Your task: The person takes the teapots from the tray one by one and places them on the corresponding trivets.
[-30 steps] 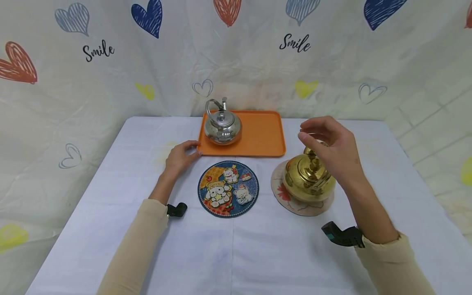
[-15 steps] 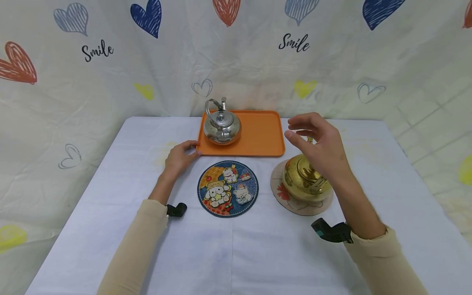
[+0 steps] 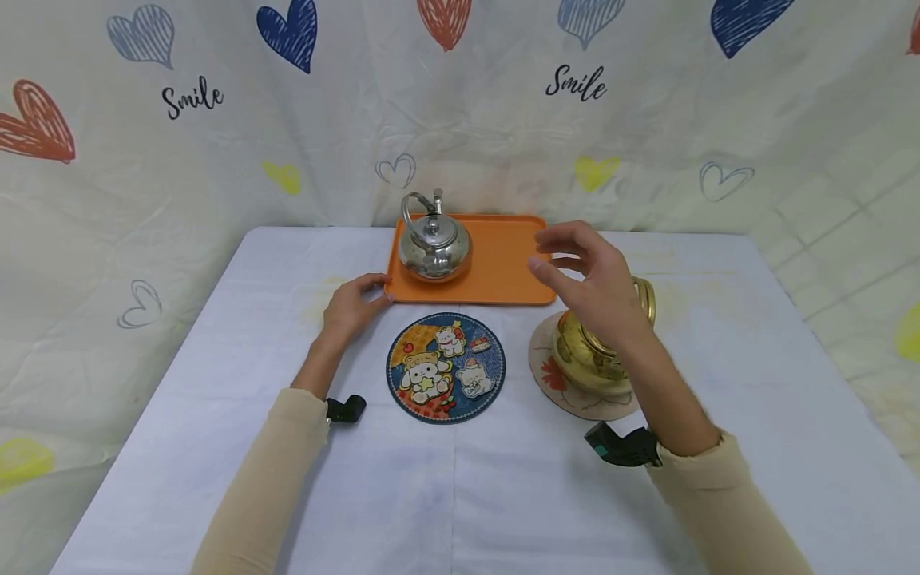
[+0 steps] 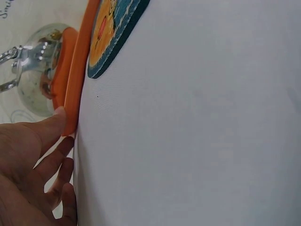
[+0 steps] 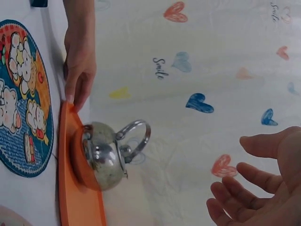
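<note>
My left hand (image 3: 352,310) is at the left front corner of the orange tray (image 3: 513,263), pinching its edge. In the left wrist view the thumb (image 4: 54,123) lies on the tray's rim. A silver teapot (image 3: 434,243) with a raised loop handle stands on the tray's left part. My right hand (image 3: 592,279) hovers with fingers apart and nothing in them, near the tray's right front corner. Partly hidden behind that hand and wrist, a shiny gold teapot (image 3: 585,363) sits on a beige round mat (image 3: 542,379) with a red flower.
A round blue mat (image 3: 467,399) with cartoon animals lies in front of the tray. White cloth (image 3: 431,495) covers the table. Behind the table hangs a curtain (image 3: 489,120) printed with hearts. The right forearm crosses above the gold teapot's side.
My right hand has moved left, from over the gold teapot toward the tray, and the teapot's handle now shows at the hand's right. The left hand, tray and silver teapot have stayed in place.
</note>
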{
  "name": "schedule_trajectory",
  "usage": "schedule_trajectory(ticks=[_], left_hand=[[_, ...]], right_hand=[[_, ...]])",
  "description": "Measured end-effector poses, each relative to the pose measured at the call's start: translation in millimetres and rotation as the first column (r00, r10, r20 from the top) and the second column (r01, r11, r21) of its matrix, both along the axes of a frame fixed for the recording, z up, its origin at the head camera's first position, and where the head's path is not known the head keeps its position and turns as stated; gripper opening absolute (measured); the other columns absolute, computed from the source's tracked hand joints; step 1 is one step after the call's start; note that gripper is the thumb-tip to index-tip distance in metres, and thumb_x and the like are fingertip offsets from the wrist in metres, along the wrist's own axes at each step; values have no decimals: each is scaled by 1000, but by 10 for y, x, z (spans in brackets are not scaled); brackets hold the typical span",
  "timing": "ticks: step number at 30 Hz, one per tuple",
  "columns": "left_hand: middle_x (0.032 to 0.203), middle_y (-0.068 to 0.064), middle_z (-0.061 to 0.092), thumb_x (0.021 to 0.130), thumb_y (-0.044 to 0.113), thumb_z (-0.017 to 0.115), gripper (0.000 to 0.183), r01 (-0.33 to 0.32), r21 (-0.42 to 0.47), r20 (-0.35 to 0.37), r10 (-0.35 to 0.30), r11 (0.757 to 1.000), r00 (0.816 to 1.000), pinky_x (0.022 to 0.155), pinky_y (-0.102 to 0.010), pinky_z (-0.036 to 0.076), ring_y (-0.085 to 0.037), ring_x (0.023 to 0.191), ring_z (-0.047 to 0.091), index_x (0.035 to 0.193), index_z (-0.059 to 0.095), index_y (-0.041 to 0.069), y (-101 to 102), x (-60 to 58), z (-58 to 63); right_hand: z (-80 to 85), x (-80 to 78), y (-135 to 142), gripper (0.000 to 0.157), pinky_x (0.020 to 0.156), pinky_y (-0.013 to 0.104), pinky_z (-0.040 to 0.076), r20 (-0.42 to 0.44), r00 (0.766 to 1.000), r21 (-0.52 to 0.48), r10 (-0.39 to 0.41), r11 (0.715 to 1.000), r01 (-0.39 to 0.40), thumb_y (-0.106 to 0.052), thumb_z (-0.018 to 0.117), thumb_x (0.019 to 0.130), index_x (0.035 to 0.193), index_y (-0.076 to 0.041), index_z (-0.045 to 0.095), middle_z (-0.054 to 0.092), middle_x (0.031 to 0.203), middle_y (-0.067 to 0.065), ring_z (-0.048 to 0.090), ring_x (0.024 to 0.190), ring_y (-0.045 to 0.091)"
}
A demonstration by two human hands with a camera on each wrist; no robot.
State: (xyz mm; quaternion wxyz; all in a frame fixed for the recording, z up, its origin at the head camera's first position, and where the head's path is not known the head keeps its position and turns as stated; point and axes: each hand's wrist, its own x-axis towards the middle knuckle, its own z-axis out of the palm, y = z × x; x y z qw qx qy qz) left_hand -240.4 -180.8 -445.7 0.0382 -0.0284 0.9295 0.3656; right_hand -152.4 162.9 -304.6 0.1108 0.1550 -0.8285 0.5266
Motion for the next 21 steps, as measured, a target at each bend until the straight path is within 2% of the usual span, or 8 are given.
schedule_trajectory(ticks=[8, 15, 21], left_hand=[[156, -7, 56, 102, 35, 67, 46, -5, 3, -1, 5, 1000, 1000, 128, -58, 29, -31, 155, 40, 145, 61, 23, 8, 5, -4], [157, -6, 56, 102, 36, 67, 46, -1, -8, 4, 1, 1000, 1000, 127, -59, 29, -31, 155, 40, 145, 61, 24, -20, 0, -32], [156, -6, 56, 102, 36, 67, 45, -1, -4, 3, 1, 1000, 1000, 128, -59, 29, -31, 155, 40, 145, 61, 24, -10, 2, -5]], right_hand=[[-97, -56, -107, 36, 106, 31, 53, 12, 1000, -9, 14, 1000, -14, -17, 70, 100, 131, -2, 61, 64, 128, 7, 62, 122, 19], [-181, -106, -222, 35, 110, 39, 51, 44, 999, -73, 20, 997, -17, -12, 70, 99, 130, 0, 61, 64, 129, 9, 63, 123, 23], [-228, -150, -283, 34, 112, 43, 51, 62, 998, -100, 17, 995, -11, -12, 70, 99, 130, 0, 61, 64, 130, 11, 63, 124, 25]])
